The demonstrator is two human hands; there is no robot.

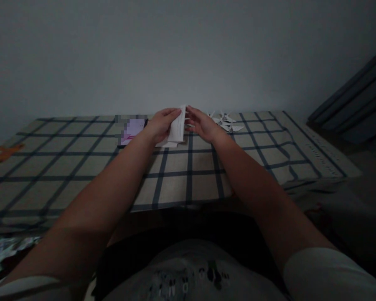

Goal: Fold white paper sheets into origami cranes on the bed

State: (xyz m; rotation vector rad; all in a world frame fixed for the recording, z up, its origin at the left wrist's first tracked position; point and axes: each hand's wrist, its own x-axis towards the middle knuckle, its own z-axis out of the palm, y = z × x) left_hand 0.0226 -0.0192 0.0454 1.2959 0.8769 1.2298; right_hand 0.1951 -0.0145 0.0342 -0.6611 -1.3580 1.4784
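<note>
A white sheet of paper [178, 127], partly folded, stands between both hands above a checked cloth [188, 167]. My left hand [161, 124] grips its left side with fingers curled over the top edge. My right hand [202, 123] pinches the right edge of the same paper at the top. More white paper [166, 144] lies flat under the left hand.
Several small folded white paper figures [226, 121] lie on the cloth just right of my right hand. A phone with a lit screen [132, 130] lies left of my left hand. An orange shape [3, 152] sits at the cloth's far left edge. A bare wall stands behind.
</note>
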